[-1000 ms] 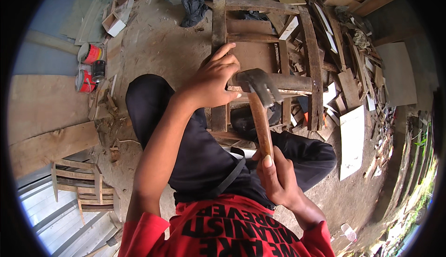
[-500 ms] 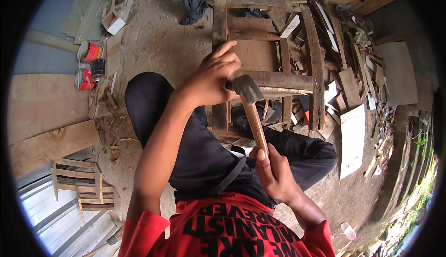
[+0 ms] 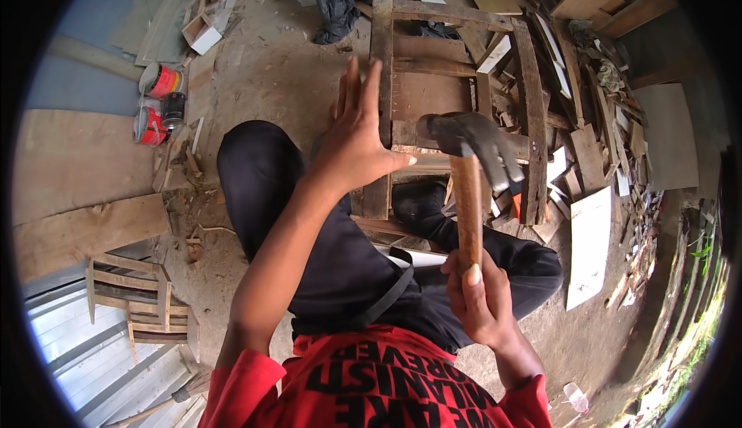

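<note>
Gripping the wooden handle near its end, the right hand (image 3: 481, 298) holds a hammer (image 3: 469, 167) with its head raised over the frame (image 3: 456, 80), fingers clenched. The left hand (image 3: 357, 136) lies flat and released against the frame's left rail, holding nothing. Nailing looks partway: the frame stands assembled, but the cross slat under the head seems still in work; no nail can be made out. Scrap boards (image 3: 595, 157) crowd the right and far sides; the dirt floor (image 3: 263, 72) at left lies more open, cans (image 3: 158, 95) beyond.

We hold our left hand (image 3: 357, 140) flat, fingers spread, forearm extended forward; our right hand (image 3: 477, 304) is fisted, thumb up.
</note>
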The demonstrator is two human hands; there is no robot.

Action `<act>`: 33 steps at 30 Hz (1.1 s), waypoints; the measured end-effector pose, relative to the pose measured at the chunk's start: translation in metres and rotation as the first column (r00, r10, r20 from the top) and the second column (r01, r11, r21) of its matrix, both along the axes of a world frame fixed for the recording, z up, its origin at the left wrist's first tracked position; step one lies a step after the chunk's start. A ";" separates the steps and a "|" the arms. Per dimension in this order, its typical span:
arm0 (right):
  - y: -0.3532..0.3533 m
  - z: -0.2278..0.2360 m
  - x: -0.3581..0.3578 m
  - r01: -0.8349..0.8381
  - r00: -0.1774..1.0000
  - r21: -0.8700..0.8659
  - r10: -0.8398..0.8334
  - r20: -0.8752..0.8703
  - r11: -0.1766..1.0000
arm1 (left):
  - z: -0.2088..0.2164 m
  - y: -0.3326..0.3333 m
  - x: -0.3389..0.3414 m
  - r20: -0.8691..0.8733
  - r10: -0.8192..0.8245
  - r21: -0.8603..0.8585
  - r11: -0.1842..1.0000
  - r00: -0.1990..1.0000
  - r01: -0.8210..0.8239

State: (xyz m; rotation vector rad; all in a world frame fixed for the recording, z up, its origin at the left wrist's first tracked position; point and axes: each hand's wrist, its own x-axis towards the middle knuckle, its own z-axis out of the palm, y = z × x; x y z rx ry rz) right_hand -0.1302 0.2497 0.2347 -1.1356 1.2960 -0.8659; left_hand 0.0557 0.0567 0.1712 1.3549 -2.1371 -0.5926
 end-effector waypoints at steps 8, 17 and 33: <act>-0.012 -0.004 -0.007 -0.033 0.997 0.132 0.042 -0.071 0.991 | -0.017 0.013 -0.006 -0.365 0.232 0.561 0.828 0.902 0.014; -0.021 -0.001 -0.013 -0.115 0.956 0.136 0.147 -0.255 0.984 | -0.004 0.017 -0.008 -0.447 0.292 0.619 0.784 0.845 0.057; -0.010 0.004 0.002 -0.076 0.960 -0.114 0.042 -0.276 0.991 | -0.021 0.017 -0.008 -0.523 0.284 0.565 0.821 0.804 0.078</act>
